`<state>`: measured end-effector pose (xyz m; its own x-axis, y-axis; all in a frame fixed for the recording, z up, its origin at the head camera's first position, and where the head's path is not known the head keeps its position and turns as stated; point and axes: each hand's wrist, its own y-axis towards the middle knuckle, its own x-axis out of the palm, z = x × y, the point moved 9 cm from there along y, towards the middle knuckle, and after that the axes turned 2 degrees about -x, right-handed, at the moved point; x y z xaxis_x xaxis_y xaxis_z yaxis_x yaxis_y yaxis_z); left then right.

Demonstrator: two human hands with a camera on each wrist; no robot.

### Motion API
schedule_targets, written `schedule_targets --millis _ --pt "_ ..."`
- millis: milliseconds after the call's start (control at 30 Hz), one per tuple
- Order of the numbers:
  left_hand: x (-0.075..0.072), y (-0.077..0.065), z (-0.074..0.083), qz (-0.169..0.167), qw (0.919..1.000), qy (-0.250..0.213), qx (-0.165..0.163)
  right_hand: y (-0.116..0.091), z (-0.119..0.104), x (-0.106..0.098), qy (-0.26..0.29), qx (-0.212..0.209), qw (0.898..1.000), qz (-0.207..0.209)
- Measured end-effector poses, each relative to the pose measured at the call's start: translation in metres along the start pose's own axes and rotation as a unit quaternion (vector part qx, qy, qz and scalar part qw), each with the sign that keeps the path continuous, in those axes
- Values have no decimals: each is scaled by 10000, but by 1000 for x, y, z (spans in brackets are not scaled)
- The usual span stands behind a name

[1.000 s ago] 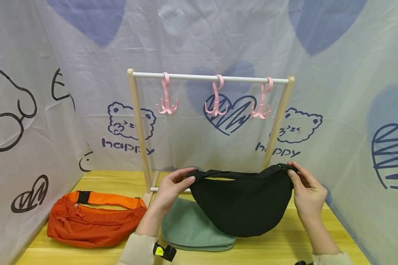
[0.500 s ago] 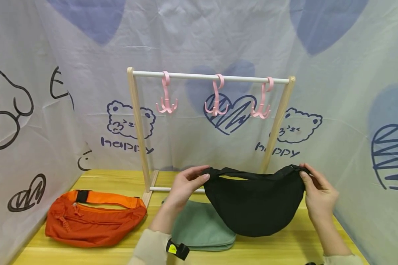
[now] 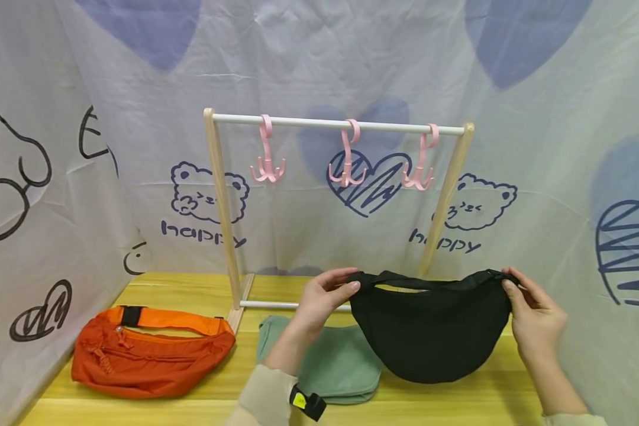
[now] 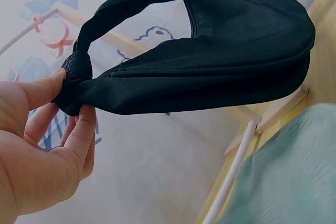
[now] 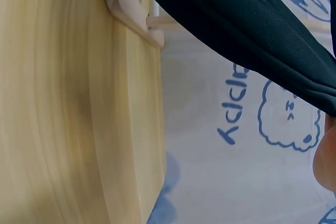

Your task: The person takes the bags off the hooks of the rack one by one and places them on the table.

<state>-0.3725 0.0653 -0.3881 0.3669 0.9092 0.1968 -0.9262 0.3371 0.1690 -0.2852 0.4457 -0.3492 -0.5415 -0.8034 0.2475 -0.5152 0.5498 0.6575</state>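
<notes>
A black crescent-shaped shoulder bag (image 3: 431, 334) hangs in the air between my two hands, its belly downward and its strap along the top. My left hand (image 3: 319, 302) pinches the bag's left end between thumb and fingers; in the left wrist view that left hand (image 4: 52, 145) grips it where the strap joins. At the other top corner my right hand (image 3: 538, 319) pinches the bag. Only a bit of a right-hand finger (image 5: 326, 158) shows in the right wrist view. Behind my left forearm a green folded bag (image 3: 341, 361), partly hidden, lies on the table.
An orange waist bag (image 3: 154, 355) lies at the left of the wooden table (image 3: 112, 408). Behind stands a wooden rack with a white top rail (image 3: 309, 123). From the rail hang a left pink hook (image 3: 267, 154), a middle pink hook (image 3: 347, 157) and a right pink hook (image 3: 420, 160).
Both hands have moved to the right, carrying the black shoulder bag with them. More of the green bag's left side now shows. The orange waist bag and the rack stay put.
</notes>
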Motion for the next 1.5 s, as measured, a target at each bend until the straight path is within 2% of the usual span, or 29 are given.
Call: schedule_targets --millis 267,367,467,800,967,1233,1500 --pt "22 5 -10 1 9993 -360 -134 8 4 -18 -833 58 9965 -4" --pt "30 7 -14 14 9987 -468 -177 11 5 -24 -1359 -57 9907 -5" --pt "36 8 -18 49 9985 -511 -214 15 6 -30 -1660 -120 9860 -24" --pt "62 14 -32 84 9957 -786 -476 26 7 -47 -2207 -320 9747 -142" --pt "75 17 -39 130 9932 -1040 -508 33 12 -58 -2388 -201 9707 -174" --pt "92 17 -53 98 9931 -978 -646 39 19 -73 -2815 -216 9589 -266" --pt "110 15 -63 125 9931 -855 -795 41 31 -90 -3177 53 9477 -314"
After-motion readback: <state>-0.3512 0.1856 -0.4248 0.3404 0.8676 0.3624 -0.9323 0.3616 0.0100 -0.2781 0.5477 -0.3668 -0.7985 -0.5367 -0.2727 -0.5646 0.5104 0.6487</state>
